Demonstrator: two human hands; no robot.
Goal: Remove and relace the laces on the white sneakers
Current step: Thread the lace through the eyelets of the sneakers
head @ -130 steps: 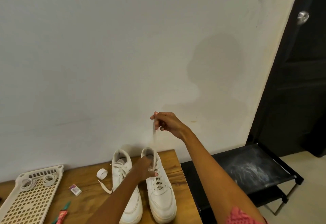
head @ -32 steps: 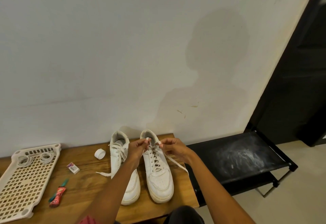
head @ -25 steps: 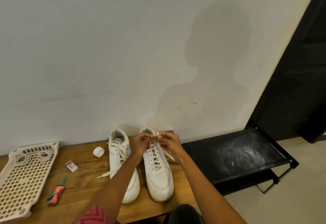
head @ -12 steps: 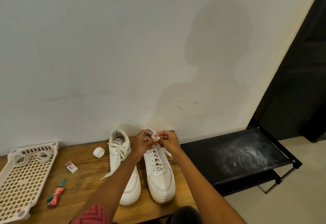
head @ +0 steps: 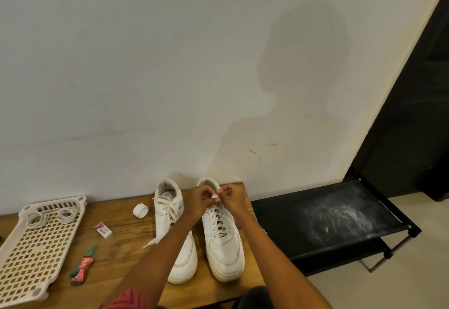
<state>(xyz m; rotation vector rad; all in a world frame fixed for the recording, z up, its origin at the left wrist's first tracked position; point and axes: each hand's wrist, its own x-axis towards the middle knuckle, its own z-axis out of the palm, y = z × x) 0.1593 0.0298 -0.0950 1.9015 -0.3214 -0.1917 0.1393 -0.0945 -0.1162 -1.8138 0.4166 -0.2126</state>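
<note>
right sneaker [head: 224,238] on bench [head: 126,248], right of left sneaker [head: 175,233], heels to wall | left hand [head: 199,201] + right hand [head: 231,197] both pinch lace ends [head: 214,196] over its top eyelets | left sneaker's lace loose | tray [head: 36,243] far left

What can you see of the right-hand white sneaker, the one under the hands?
The right-hand white sneaker looks like smooth leather on a thick, slightly yellowed sole. It stands upright on the wooden table, toe toward the camera, heel near the wall, beside the other sneaker. White lace crisscrosses its eyelets. At its collar the left hand and right hand pinch the lace ends together.
</note>
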